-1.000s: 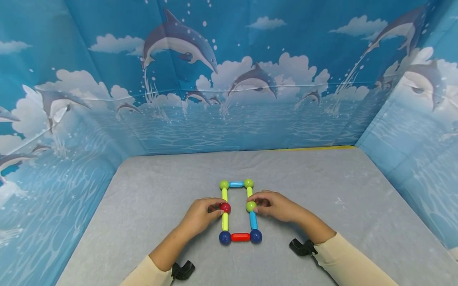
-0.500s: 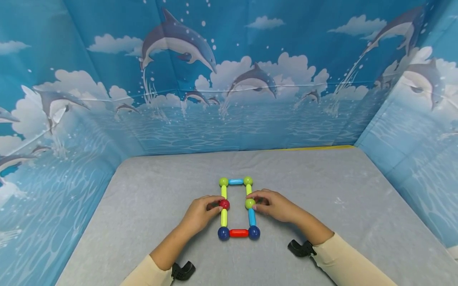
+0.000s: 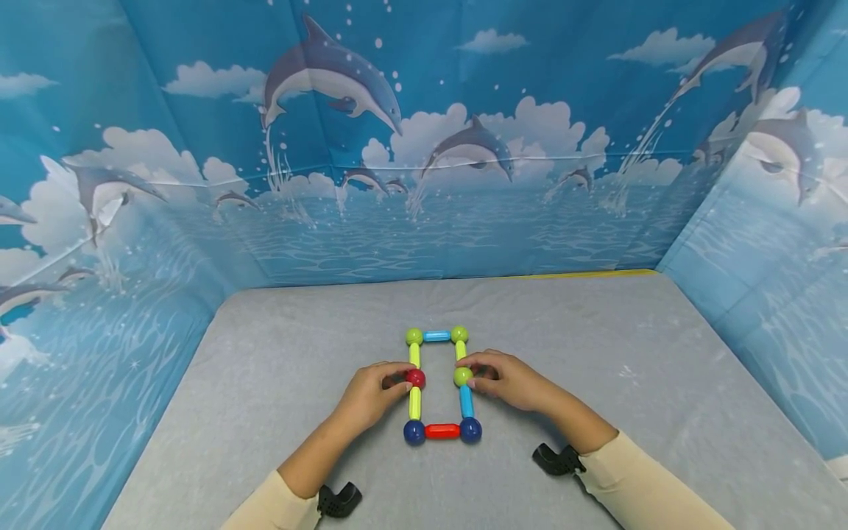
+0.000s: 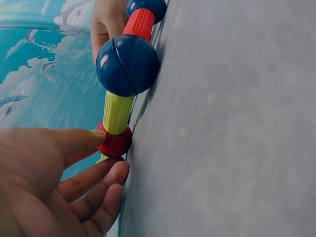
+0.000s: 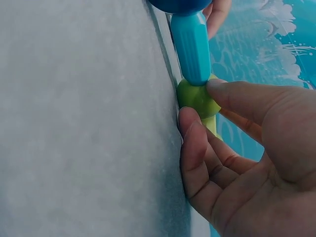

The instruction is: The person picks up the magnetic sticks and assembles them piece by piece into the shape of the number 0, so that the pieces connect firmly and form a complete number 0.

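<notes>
A rectangular frame of coloured rods and balls lies flat on the grey cloth. My left hand (image 3: 368, 394) pinches the red ball (image 3: 415, 378) midway along its left side, thumb and fingers on either side of it. Opposite, my right hand (image 3: 509, 380) pinches a green ball (image 3: 463, 376) in the same manner. Two dark blue balls (image 3: 414, 432) joined by a red rod (image 3: 442, 431) form the near end. At the far end, two green balls (image 3: 414, 336) have a light blue rod (image 3: 436, 336) between them. Yellow-green rods (image 4: 117, 113) and another light blue rod (image 5: 191, 49) make the long sides.
Grey cloth (image 3: 596, 346) covers the table around the frame. A blue curtain (image 3: 424, 221) printed with dolphins hangs along the back and both sides. Black camera mounts (image 3: 559, 460) sit at both wrists, by the cream sleeves.
The whole frame has slid slightly away from me, with both hands still holding its side balls. Over the last half second almost nothing has moved.
</notes>
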The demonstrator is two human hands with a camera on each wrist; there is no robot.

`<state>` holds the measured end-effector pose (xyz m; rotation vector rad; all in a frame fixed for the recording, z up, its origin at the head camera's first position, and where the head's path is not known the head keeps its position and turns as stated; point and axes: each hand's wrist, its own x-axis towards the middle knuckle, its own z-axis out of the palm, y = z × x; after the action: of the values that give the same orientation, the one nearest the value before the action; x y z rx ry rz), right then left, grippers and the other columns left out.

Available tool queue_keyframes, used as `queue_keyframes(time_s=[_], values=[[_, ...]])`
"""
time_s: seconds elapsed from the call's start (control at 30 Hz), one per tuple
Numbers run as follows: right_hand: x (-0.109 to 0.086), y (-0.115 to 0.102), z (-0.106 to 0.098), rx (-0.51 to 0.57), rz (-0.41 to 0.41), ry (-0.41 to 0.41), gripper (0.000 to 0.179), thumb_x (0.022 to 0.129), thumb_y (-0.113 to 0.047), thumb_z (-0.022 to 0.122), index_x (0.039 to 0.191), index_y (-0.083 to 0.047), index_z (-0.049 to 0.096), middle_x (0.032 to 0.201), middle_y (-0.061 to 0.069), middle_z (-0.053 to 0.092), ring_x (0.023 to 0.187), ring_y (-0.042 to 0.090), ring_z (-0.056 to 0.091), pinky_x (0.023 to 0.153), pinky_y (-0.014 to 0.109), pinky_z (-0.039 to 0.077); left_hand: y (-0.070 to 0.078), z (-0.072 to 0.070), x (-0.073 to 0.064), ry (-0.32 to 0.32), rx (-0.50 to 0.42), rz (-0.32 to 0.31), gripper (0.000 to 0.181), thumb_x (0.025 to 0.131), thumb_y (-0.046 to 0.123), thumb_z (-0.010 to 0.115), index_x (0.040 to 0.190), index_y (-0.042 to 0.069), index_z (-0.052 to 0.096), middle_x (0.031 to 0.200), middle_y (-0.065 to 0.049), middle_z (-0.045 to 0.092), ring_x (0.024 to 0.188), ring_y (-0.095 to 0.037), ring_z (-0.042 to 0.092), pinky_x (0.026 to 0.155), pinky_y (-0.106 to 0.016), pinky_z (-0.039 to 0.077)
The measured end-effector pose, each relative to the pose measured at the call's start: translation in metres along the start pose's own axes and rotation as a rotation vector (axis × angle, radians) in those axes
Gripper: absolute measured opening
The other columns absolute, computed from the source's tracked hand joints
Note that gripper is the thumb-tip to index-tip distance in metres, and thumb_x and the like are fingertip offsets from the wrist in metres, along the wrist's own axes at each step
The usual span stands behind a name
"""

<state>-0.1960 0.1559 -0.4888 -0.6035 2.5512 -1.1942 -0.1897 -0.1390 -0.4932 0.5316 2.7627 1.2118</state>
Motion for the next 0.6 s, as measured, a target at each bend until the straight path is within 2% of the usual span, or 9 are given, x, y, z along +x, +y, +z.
queue_keyframes(time_s=[0.2, 0.3, 0.43, 0.6], values=[[-0.001, 0.001, -0.005, 0.028, -0.006, 0.004, 0.038, 0.098, -0.02, 0.068, 0.135, -0.02, 0.064, 0.117, 0.007, 0.064, 0.078, 0.013, 0.059, 0.064, 0.028, 0.054, 0.004, -0.003, 0.001, 0.047, -0.002, -0.014, 0.027, 0.094, 0.02, 0.072, 0.121, 0.022, 0.074, 0.111, -0.001, 0.074, 0.09, -0.011, 0.063, 0.075, -0.026, 0.053], [0.0, -0.001, -0.01, 0.047, -0.006, 0.028, 0.038, 0.098, -0.019, 0.067, 0.136, -0.02, 0.063, 0.118, 0.008, 0.065, 0.083, 0.016, 0.062, 0.066, 0.03, 0.056, 0.006, -0.008, 0.001, 0.087, 0.005, 0.005, 0.026, 0.094, 0.018, 0.072, 0.119, 0.02, 0.074, 0.111, 0.0, 0.073, 0.09, -0.011, 0.063, 0.072, -0.024, 0.052], [-0.002, -0.003, -0.02, 0.05, -0.031, 0.102, 0.037, 0.098, -0.019, 0.067, 0.135, -0.018, 0.063, 0.118, 0.009, 0.066, 0.089, 0.018, 0.064, 0.069, 0.031, 0.056, 0.011, -0.017, 0.001, 0.142, 0.019, 0.023, 0.026, 0.095, 0.021, 0.072, 0.12, 0.018, 0.074, 0.115, 0.002, 0.071, 0.09, -0.01, 0.063, 0.071, -0.023, 0.053], [-0.008, -0.008, -0.038, -0.001, -0.057, 0.237, 0.026, 0.099, -0.022, 0.067, 0.125, -0.02, 0.069, 0.116, 0.004, 0.069, 0.093, 0.016, 0.064, 0.075, 0.028, 0.055, 0.019, -0.032, -0.001, 0.211, 0.024, 0.02, 0.024, 0.096, 0.025, 0.07, 0.12, 0.019, 0.075, 0.116, 0.004, 0.07, 0.093, -0.011, 0.064, 0.077, -0.026, 0.054]])
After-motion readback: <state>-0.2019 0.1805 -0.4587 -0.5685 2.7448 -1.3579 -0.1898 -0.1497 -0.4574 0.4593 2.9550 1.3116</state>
